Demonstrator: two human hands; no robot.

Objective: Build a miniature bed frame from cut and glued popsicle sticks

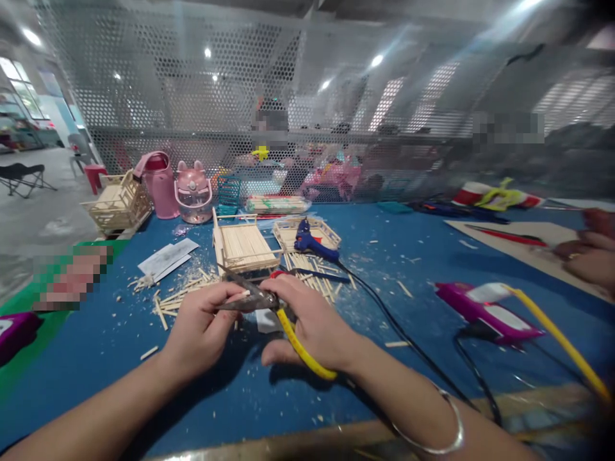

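My right hand is closed round yellow-handled cutting pliers, whose dark jaws point left. My left hand pinches a thin wooden stick and holds it at the jaws. Both hands hover just above the blue table. A silver bangle circles my right wrist. Loose wooden sticks and chips lie scattered right behind my hands.
A small stick-built frame and a stick tray with a blue glue gun sit behind. A pink bottle, a pink jar and a stick model stand at back left. A purple device with cables lies right. Another person's hand rests at far right.
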